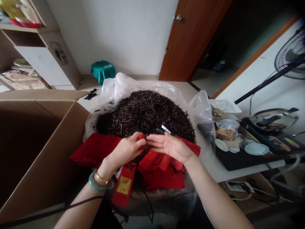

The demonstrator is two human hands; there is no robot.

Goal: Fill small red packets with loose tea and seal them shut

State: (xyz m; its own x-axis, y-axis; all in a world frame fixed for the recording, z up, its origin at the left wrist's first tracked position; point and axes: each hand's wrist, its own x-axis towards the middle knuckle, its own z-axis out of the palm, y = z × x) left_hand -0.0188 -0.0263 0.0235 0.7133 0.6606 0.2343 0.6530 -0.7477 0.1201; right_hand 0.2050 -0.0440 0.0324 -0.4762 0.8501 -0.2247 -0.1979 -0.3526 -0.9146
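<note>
A heap of dark, twisted dried tea leaves [147,111] fills a clear plastic bag [124,82] in front of me. My left hand [130,148], with a green bangle and a gold bracelet at the wrist, is closed with thumb and fingers around a red packet [141,137] at the heap's near edge. Only a little of that packet shows. My right hand [172,146] is turned palm up, fingers stretched towards the left fingertips. Around and below both hands lie several red packets [164,179], one with a gold label [124,186]. A dark tool with a silvery end [166,129] rests on the leaves behind my right hand.
Left of the bag stands an open cardboard box [47,159]. A stack of red packets [95,148] leans beside it. On the right, a black tea tray [238,162] holds small dishes and a glass-lidded appliance [274,121]. A fan [292,55] and a green-covered stool [103,70] are farther off.
</note>
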